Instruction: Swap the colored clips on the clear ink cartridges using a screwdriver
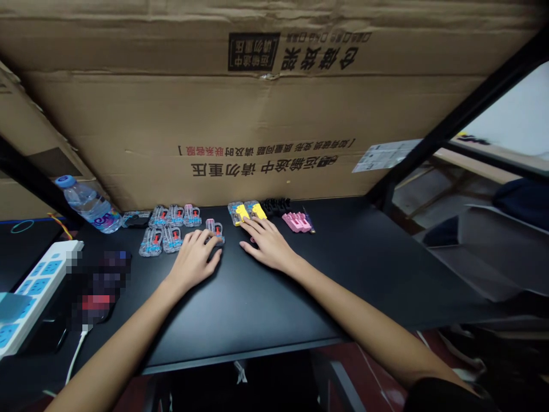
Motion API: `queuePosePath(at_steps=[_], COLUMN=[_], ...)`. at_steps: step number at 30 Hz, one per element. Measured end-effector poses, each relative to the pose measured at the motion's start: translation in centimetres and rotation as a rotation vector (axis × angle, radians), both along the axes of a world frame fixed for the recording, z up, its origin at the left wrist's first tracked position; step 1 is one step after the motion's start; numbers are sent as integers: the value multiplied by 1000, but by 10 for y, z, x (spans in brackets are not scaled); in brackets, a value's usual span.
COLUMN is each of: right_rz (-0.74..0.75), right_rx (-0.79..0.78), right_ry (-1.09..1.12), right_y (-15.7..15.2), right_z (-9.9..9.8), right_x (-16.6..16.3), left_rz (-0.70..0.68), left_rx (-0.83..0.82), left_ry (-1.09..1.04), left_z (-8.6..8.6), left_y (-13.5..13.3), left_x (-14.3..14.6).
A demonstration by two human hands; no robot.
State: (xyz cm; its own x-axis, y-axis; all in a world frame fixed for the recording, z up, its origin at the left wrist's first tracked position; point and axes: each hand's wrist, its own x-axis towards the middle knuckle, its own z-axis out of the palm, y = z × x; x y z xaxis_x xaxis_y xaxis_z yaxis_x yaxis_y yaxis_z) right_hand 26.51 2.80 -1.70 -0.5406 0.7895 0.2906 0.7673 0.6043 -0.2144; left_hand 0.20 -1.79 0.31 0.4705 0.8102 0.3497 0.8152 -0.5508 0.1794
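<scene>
- From the head view, my left hand (196, 256) rests low over the bench (249, 312), its thumb standing apart from the fingers; the fingertips reach the near left side of a single clear pack (217, 228).
- That pack lies just in front of my left hand, near the middle of the bench: a small see-through shell with a pink patch at its top left and a bright red part inside. My fingers cover some of its near edge.
- To its left sit five similar packs (176, 216), three in the back row and two in the front, all glassy with light blue and red showing through. The rightmost of the back row also has a pink top.
- My right hand (270, 243) is spread flat, thumb away from the fingers, and its fingertips lie at the yellow pieces (259, 210).
- Those two pieces are vivid, solid yellow with notched outlines, each on a clear and blue backing. A small pinkish thing (253, 240) peeps from beneath my right hand, too hidden to make out.
- Just beyond, to the right, stand the black pieces (277, 206), jagged and bunched together, and the pale pink pieces (297, 222), ridged and set close side by side.
</scene>
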Motion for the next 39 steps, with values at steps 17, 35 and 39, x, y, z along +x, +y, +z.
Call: queuePosePath(at_steps=[17, 35, 39], right_rz=[-283, -384, -316], right_rx=[196, 147, 104], right_ry=[314, 2, 4], right_y=[37, 45, 44], right_z=[17, 13, 16], right_x=[80, 104, 100], left_rz=[-115, -98, -72], left_rx=[-54, -20, -67], left_ry=[-119, -202, -173], left_z=[0, -2, -7], left_y=[2, 3, 4], left_x=[-3, -2, -4])
